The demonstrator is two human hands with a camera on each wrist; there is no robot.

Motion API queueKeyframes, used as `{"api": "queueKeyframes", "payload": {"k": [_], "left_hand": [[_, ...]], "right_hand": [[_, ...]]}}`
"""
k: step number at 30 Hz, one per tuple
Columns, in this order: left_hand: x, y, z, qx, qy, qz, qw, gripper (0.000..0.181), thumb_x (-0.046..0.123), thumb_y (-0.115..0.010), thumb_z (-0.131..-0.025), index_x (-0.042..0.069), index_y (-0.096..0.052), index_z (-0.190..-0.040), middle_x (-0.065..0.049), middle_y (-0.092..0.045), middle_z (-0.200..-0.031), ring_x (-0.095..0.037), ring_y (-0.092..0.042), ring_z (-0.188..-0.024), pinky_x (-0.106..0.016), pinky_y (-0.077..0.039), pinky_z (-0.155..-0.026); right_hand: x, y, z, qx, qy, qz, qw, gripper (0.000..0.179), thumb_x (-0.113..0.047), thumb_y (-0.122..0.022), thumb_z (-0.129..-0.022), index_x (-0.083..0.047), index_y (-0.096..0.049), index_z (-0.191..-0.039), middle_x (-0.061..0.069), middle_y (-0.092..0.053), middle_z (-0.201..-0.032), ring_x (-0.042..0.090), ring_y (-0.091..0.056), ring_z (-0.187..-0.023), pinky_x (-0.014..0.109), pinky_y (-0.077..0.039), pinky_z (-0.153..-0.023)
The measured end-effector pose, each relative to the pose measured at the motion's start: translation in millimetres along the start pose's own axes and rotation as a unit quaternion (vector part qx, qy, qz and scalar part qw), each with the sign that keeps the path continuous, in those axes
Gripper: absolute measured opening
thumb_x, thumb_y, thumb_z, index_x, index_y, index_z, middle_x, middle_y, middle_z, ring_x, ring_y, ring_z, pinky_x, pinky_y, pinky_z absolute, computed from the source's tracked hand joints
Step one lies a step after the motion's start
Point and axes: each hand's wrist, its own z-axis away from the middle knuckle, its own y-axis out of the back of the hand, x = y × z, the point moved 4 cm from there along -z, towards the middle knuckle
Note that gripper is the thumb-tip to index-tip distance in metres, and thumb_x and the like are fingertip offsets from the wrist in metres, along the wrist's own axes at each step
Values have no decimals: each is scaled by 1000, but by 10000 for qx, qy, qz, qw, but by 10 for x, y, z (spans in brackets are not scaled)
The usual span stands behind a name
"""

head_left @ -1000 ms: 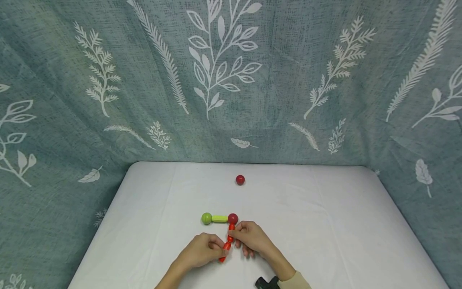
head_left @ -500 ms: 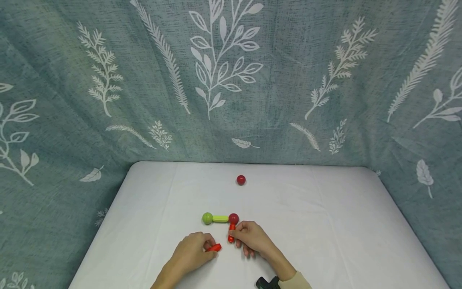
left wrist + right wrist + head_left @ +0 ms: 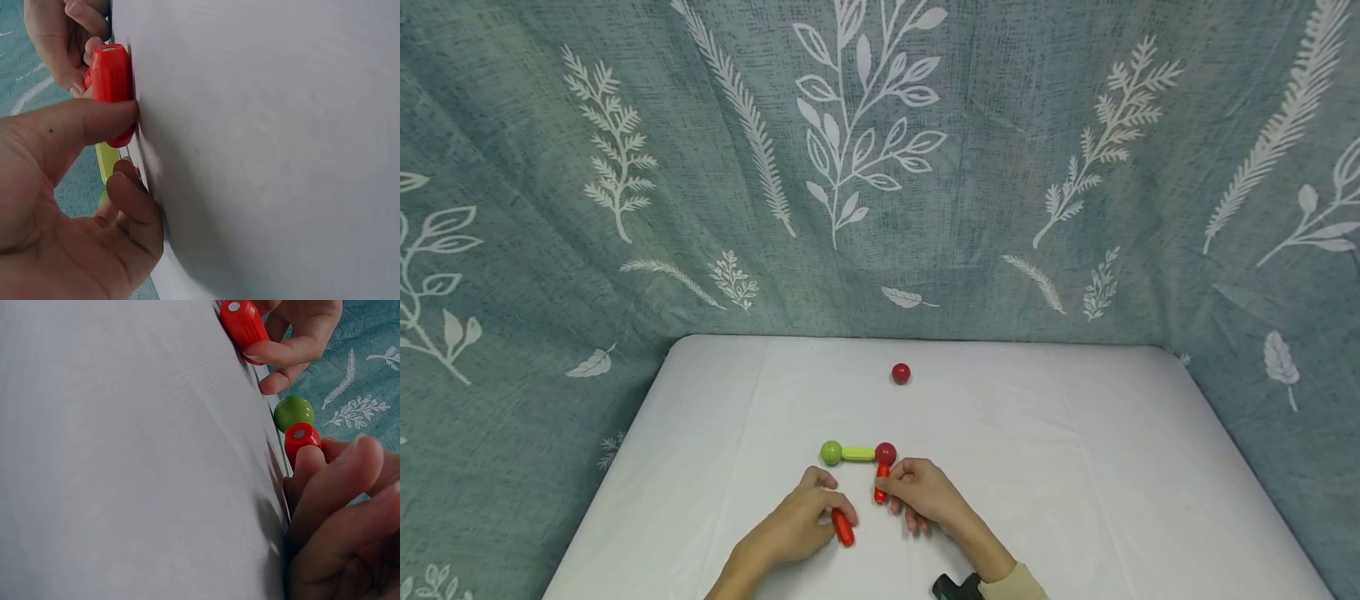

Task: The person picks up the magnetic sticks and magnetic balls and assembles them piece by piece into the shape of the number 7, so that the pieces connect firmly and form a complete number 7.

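My left hand (image 3: pixel 797 518) pinches a red magnetic rod (image 3: pixel 844 529) between thumb and fingers, low over the white table. A silvery disc shows on this rod's end in both wrist views. To the right, my right hand (image 3: pixel 927 493) holds a second red magnetic rod (image 3: pixel 880 497) between thumb and finger. The far end of that rod meets a dark red ball (image 3: pixel 885 453), and its near end, also with a silvery disc (image 3: pixel 299 434), points toward me. From the dark red ball a yellow-green rod (image 3: pixel 858 454) runs left to a green ball (image 3: pixel 831 452). A gap separates the two red rods.
Another dark red ball (image 3: pixel 901 373) lies alone near the table's back edge. A black object (image 3: pixel 955 587) sits at the front by the right sleeve (image 3: pixel 1013 583). Behind the white table (image 3: pixel 1075 467) hangs a green leaf-patterned cloth (image 3: pixel 970 208).
The left-hand red rod was end to end with the right-hand one; it has come away to the left and been turned, its free end now toward me. The right hand has stayed put.
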Motion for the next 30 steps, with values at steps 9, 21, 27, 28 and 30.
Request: {"api": "queueKeyframes", "payload": {"k": [9,21,27,28,30], "left_hand": [[-27,67,4,-150,281,300,9990,31,6,-72,-85,17,-66,-113,2,-54,-108,-13,-54,-86,-29,-47,-74],[-58,16,43,367,1399,125,9894,45,57,-76,-82,14,-63,-80,7,-56,-65,-11,-48,-58,-28,-39,-51],[-9,-9,27,390,1297,59,9908,39,47,-82,-78,17,-61,-67,8,-53,-56,-7,-45,-50,-25,-34,-45],[-4,-11,21,389,1264,69,9912,37,45,-83,-78,17,-61,-68,8,-53,-57,-7,-46,-51,-25,-35,-45],[4,-10,10,363,1234,114,9916,33,40,-84,-78,16,-63,-70,9,-55,-60,-8,-48,-53,-26,-38,-47]], "right_hand": [[2,10,-13,-33,24,10,10000,27,-29,-71,-93,-4,-62,-90,6,-64,-63,7,-48,-35,21,-35,-31],[8,8,3,-32,-11,-40,10000,27,-29,-71,-93,-3,-62,-91,6,-64,-63,7,-47,-35,20,-35,-31],[7,6,4,-29,-2,-60,10000,28,-29,-72,-93,-3,-61,-91,6,-64,-63,7,-47,-35,21,-35,-31],[7,6,4,-29,6,-46,10000,28,-29,-72,-93,-3,-61,-91,6,-64,-63,7,-47,-35,21,-35,-31],[7,8,4,-19,20,-13,10000,29,-30,-72,-92,-3,-61,-90,6,-64,-63,7,-47,-35,20,-35,-31]]}}
